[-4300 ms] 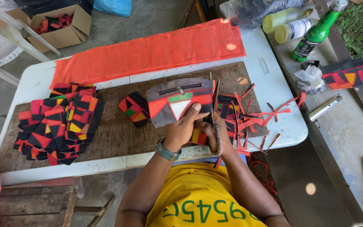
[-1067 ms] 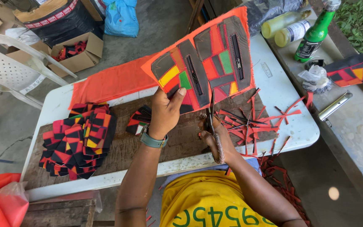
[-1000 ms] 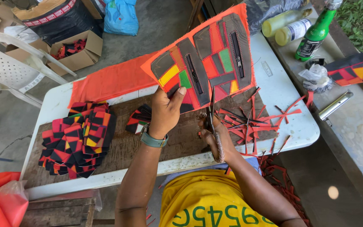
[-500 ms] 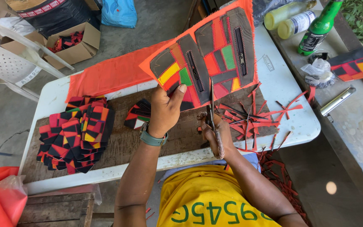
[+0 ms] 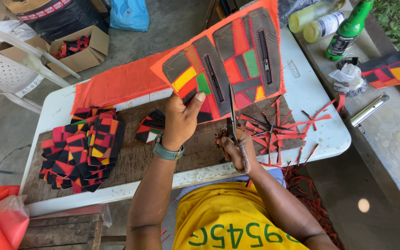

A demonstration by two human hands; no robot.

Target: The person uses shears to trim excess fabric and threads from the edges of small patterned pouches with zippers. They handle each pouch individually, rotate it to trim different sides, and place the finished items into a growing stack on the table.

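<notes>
Left hand [image 5: 181, 121]: grip clamped, thumb on top, on the lower edge of a patchwork panel [image 5: 230, 62], orange-backed, with two zipped pouch fronts sewn side by side; panel held tilted up in the air above the far middle of the worktop [image 5: 318, 134].

Right hand [image 5: 237, 148]: fingers closed through the handles of a pair of scissors [image 5: 232, 113], blades pointing up at the panel's lower edge, between the two pouch fronts.

Progress, judged: panel still in one piece, orange margin showing around it; trimming and parting of the two fronts appear to remain. Work done shows as a stack of finished patchwork pieces [image 5: 82, 150] at the left end of the brown board [image 5: 130, 157], and a litter of orange trimmings [image 5: 278, 127] at its right end.

Surroundings: one small patchwork piece [image 5: 150, 128] on the board just left of the left hand; a long orange cloth [image 5: 116, 85] along the far left edge; bottles [image 5: 329, 25] on the neighbouring grey surface beyond the right edge.

Change from 0.5 s ago: panel, both hands and scissors hold nearly the same pose; 4.3 s ago the panel lay flat on the board under both hands.
</notes>
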